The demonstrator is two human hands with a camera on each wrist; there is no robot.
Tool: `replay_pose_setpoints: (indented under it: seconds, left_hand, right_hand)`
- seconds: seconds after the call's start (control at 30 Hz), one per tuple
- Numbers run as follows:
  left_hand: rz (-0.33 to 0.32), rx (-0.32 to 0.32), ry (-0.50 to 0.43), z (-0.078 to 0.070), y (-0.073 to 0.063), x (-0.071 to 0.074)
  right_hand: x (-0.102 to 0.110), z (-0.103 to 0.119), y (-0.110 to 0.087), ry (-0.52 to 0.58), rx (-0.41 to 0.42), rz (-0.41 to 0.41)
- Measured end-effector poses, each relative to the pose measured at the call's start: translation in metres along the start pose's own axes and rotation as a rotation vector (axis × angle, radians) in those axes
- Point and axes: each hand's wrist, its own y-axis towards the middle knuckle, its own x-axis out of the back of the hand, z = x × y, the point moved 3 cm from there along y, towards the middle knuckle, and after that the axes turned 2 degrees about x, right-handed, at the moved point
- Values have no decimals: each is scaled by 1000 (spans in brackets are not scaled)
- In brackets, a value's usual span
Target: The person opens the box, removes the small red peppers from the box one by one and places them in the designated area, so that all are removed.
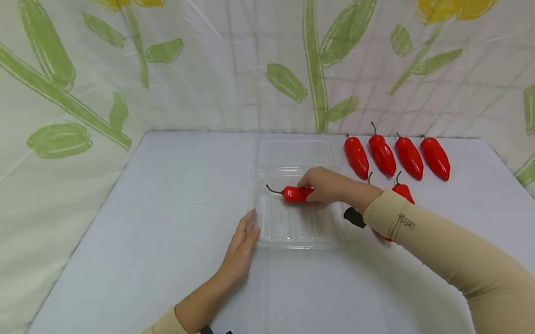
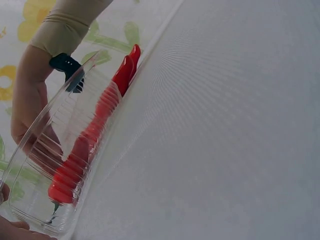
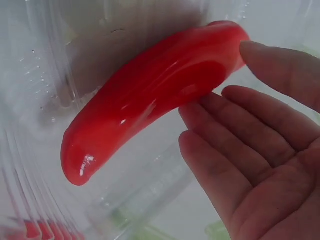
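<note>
A clear plastic clamshell box [image 1: 295, 241] lies opened out on the white table, its lid [image 1: 296, 152] on the far side. Over the tray, my right hand [image 1: 328, 183] pinches a glossy red pepper [image 1: 295, 194] between thumb and fingers; its green stem points left. In the right wrist view the pepper [image 3: 155, 95] slants past the thumb and fingertips, its tip free. My left hand [image 1: 240, 245] rests against the box's left side with fairly straight fingers. From the left wrist, the pepper [image 2: 65, 185] shows through the ribbed plastic wall.
Several red peppers [image 1: 381, 155] stand in a row at the table's back right. Nearer, another pepper [image 1: 403, 192] is partly covered by my right sleeve [image 1: 447, 243]. Behind the table hangs a flower-printed curtain [image 1: 226, 88].
</note>
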Motion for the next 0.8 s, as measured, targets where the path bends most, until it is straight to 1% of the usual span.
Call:
replay_pose_setpoints:
  seconds: [0.17, 0.33, 0.43, 0.53, 0.67, 0.8]
  left_hand:
    - [4, -6, 2, 1, 0, 0]
    - [12, 0, 13, 1, 0, 0]
    - [10, 11, 23, 0, 0, 0]
    - [7, 21, 22, -1, -1, 0]
    - [8, 22, 17, -3, -2, 0]
    - [13, 26, 20, -5, -3, 0]
  right_hand:
    - [-8, 3, 5, -46, -10, 30]
    - [-14, 10, 8, -81, -22, 41]
    - [-16, 14, 8, -71, -25, 44]
    - [-17, 17, 10, -56, 1, 47]
    - [-18, 15, 14, -29, 21, 60]
    - [-19, 11, 16, -7, 10, 87]
